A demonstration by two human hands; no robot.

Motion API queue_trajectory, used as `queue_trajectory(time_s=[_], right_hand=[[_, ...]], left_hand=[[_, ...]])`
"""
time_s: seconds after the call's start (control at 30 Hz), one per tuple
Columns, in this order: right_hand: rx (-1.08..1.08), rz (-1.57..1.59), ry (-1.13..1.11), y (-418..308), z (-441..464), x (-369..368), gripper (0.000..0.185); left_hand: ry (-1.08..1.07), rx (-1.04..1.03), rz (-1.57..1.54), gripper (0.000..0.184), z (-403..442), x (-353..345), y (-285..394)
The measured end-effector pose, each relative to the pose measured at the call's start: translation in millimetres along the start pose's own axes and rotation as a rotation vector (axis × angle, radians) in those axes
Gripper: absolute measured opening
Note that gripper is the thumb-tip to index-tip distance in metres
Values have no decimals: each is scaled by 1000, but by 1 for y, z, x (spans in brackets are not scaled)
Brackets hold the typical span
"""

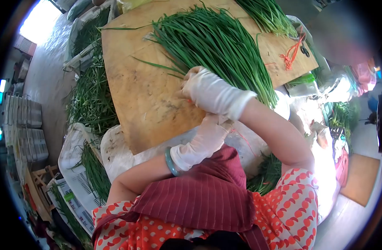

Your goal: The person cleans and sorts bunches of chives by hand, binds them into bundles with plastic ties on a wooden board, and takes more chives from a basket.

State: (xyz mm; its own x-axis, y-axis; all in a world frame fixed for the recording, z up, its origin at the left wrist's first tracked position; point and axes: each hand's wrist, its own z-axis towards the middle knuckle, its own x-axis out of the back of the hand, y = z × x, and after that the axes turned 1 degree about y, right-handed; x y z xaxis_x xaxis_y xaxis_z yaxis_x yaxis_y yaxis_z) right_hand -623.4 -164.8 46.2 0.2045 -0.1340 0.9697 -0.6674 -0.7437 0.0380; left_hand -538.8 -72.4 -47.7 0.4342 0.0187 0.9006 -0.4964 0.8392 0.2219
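A large bunch of Chinese chives point(216, 46) lies across the wooden board point(128, 91), its pale stem ends toward the lower right. My right hand point(203, 87), in a white glove, is at the near edge of this bunch with its fingers curled; what they hold, if anything, is hidden. Below it, close to the board's near edge, my gloved left hand point(214, 129) is closed just under the right wrist, its fingertips partly covered. A thin orange string point(243, 139) hangs beside the left hand. A few loose leaves point(157, 64) stick out left of the bunch.
Another bunch of chives point(270, 16) lies at the board's upper right, near orange strings point(291, 54) and black-handled scissors point(304, 51). Crates and heaps of greens point(91, 96) line the left side. Stacked crates point(26, 125) stand farther left. A blurred person point(345, 33) is at upper right.
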Motion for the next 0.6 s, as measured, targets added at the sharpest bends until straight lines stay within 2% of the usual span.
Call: queue_trajectory(time_s=[0.03,0.1,0.13,0.2,0.23,0.27,0.3,0.33,0.37,0.4,0.43,0.5,0.53,0.6], right_hand=[[5,-1,4,1,7,-18,14],[64,-209,178,7,24,-60,12],[68,-208,177,7,26,-58,12],[4,285,122,8,25,-55,32],[32,260,-39,11,26,-45,37],[31,261,-42,11,25,-48,37],[-1,289,54,11,25,-53,33],[-33,317,152,11,24,-54,29],[-32,319,151,15,23,-54,29],[99,181,155,22,23,-53,23],[231,39,158,26,21,-47,17],[190,22,167,31,14,-35,10],[142,7,176,33,10,-31,5],[41,-236,282,45,7,-28,12]], left_hand=[[100,86,-142,34,-1,-14,5],[203,175,-280,27,1,-24,6],[206,188,-269,26,1,-25,6],[208,206,-265,26,-1,-35,4],[203,143,-9,25,-1,-40,1],[196,111,118,24,-2,-44,1],[194,78,246,24,-3,-48,2],[264,331,-342,26,0,-42,6],[272,452,-641,26,1,-35,7],[320,583,-934,27,2,-28,8],[148,585,-989,32,0,-20,2],[-23,588,-1040,39,-4,-15,-3],[-151,314,-349,41,-6,-14,-3],[-251,19,348,44,-3,-10,-7]])
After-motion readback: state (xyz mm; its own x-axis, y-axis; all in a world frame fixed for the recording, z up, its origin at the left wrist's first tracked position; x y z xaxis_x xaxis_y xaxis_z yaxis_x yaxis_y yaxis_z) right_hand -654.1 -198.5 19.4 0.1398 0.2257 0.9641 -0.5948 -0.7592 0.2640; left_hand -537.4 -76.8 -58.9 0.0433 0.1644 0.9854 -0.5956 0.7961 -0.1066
